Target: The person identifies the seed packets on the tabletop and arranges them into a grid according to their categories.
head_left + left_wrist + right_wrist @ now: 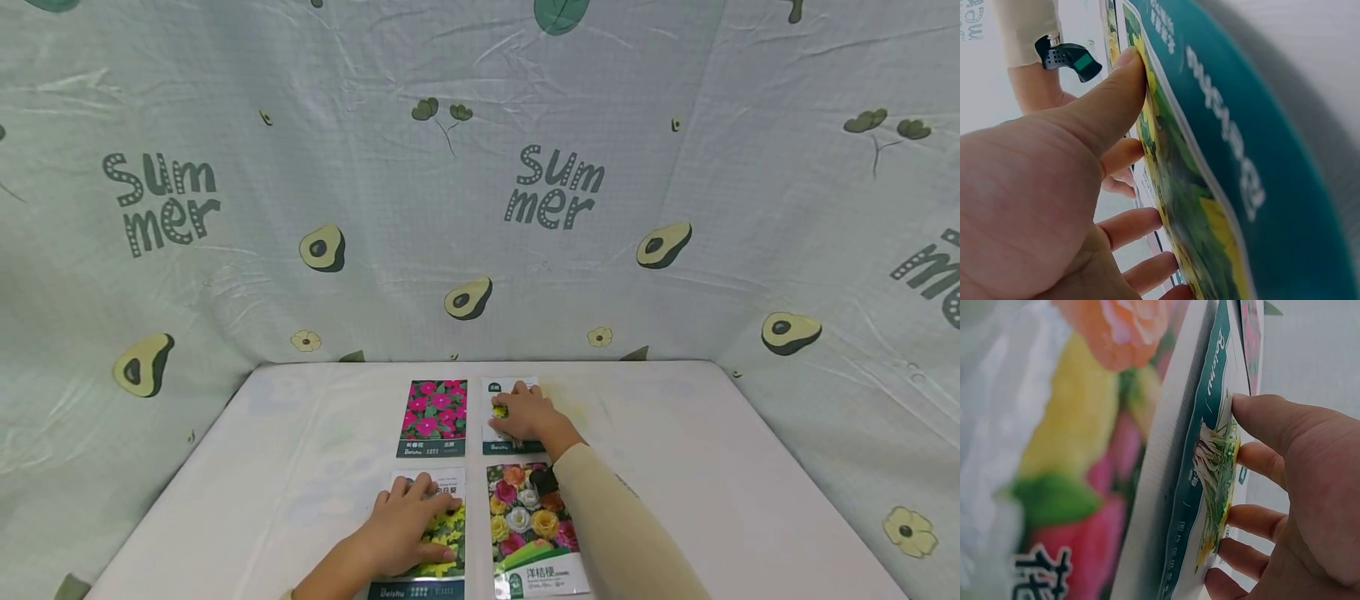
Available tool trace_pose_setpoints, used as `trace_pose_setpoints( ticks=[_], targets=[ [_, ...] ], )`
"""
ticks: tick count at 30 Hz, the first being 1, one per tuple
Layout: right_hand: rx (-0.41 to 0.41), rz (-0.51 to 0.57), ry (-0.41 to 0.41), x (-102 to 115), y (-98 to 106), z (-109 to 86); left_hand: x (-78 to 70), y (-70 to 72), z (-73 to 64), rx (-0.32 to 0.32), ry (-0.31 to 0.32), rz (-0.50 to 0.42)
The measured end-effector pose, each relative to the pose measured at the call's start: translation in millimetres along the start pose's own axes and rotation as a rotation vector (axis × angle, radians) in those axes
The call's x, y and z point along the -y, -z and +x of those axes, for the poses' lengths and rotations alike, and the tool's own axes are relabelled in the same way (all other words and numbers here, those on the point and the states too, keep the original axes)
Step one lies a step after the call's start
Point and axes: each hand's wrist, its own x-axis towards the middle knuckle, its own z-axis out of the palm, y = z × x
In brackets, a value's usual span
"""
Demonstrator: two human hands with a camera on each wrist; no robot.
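My left hand (408, 527) rests with spread fingers on a seed packet (450, 532) printed with yellow flowers, at the near left of a group of packets. In the left wrist view, the thumb and fingertips touch the face of this packet (1179, 137), above its teal band. Farther off, my right hand (527, 415) lies over the far right packet (513, 447), which is white with a dark green band. The right wrist view shows fingertips on this packet (1213, 469), whose picture has pale roots and green stems. The right palm hides part of its front in the head view.
A packet with pink flowers (435, 412) lies at the far left of the group. Under my right forearm is a packet with multicoloured blooms (528, 525). A white table (300, 467) bears them, and a patterned curtain (390, 183) hangs behind and along the sides.
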Motion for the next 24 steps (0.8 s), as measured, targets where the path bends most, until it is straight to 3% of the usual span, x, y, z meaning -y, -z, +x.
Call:
trace_pose_setpoints(
  ticks=[10, 17, 21, 24],
  targets=[
    [-0.001, -0.021, -0.006, -1.4, -3.9, 5.4, 5.1, 5.0, 1.3, -0.012, -0.018, -0.052],
    [-0.048, -0.023, 0.016, -3.7, -4.3, 5.6, 18.2, 15.6, 5.4, -0.039, -0.024, -0.083],
    [-0.096, 0.006, 0.039, -11.9, -3.5, 5.3, 33.6, 28.1, 4.7, -0.091, -0.048, -0.097],
    [-0.136, 0.034, 0.05, -21.3, -1.8, 3.5, 45.8, 36.8, 3.5, -0.162, -0.019, -0.102]
  ],
)
